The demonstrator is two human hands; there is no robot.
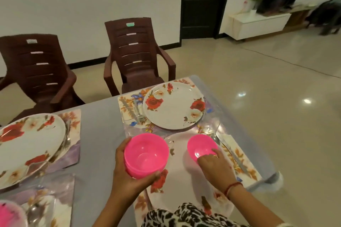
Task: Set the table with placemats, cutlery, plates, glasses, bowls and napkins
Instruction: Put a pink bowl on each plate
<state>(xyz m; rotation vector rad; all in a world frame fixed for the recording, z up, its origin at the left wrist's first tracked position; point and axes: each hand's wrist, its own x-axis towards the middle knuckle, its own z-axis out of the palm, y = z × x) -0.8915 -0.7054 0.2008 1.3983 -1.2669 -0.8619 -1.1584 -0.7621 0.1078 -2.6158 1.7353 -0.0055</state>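
My left hand (127, 173) grips a stack of pink plastic bowls (146, 155) from below and the side, held above the near floral plate (180, 177). My right hand (215, 165) holds a single pink bowl (200, 145) by its near rim, over the right part of that plate. A second floral plate (174, 105) lies on a floral placemat (129, 105) at the far side, with a spoon (137, 112) on its left. A third floral plate (27, 145) lies on a placemat at the left. A knife (232, 151) and a spoon lie on the mat right of the near plate.
Two brown plastic chairs (138, 57) stand beyond the grey table (99, 116). Another pink bowl (9, 214) and cutlery sit at the bottom left corner. The table's right edge (265, 153) drops to a shiny tiled floor. A dark door and a white cabinet stand at the back.
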